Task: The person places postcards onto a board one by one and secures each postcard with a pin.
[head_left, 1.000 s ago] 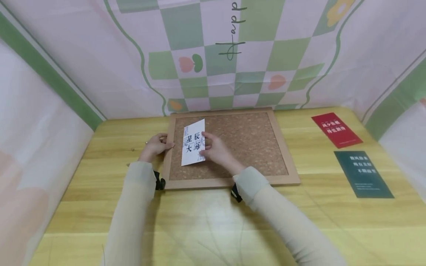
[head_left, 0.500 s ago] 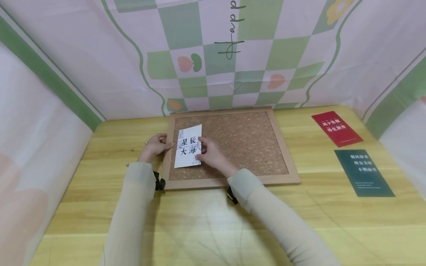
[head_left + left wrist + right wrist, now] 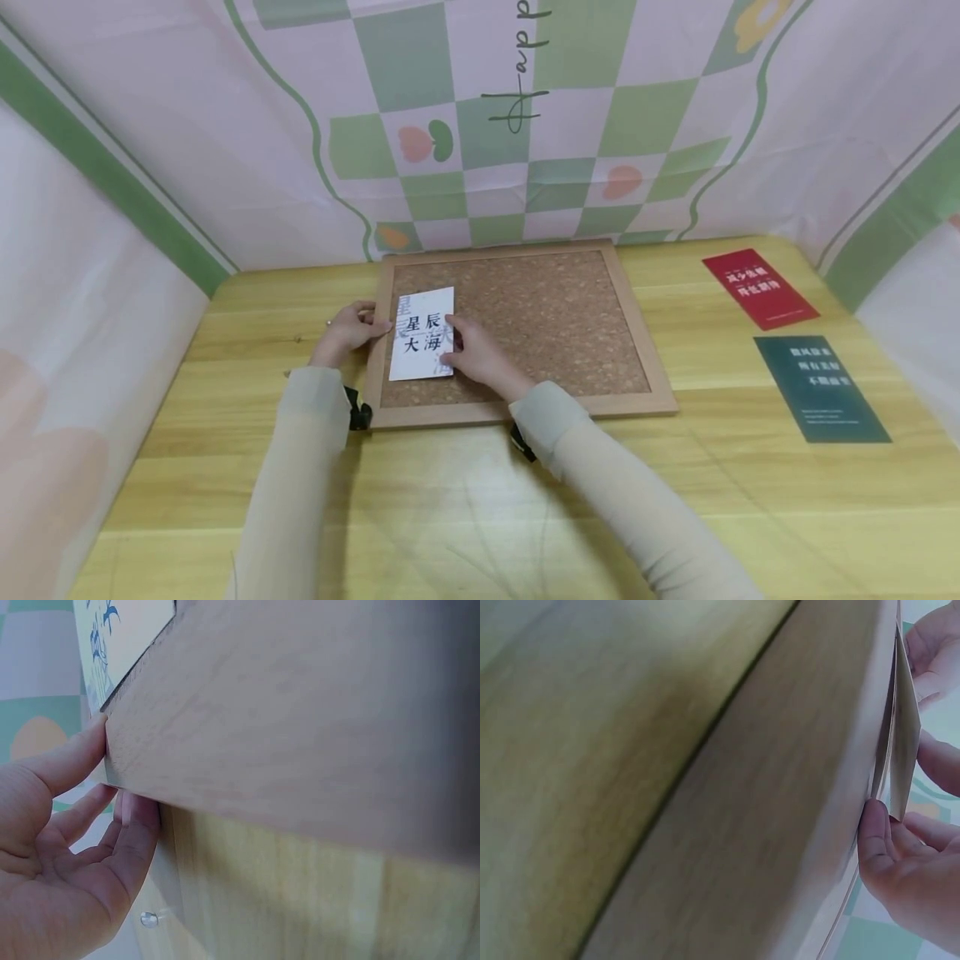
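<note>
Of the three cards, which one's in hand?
The white card, held by the right hand over the corkboard. The red card and teal card lie on the table, no hand on them.

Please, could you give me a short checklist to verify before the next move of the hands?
1. Right hand holds the white card: ok, at its right edge.
2. Left hand steadies the cork board: ok, it grips the left side of the frame.
3. White card over the cork area: ok in the head view.
4. White card flat against the cork: not ok, the right wrist view shows it tilted.
5. Red card and green card clear of the board: ok, both lie to its right.
</note>
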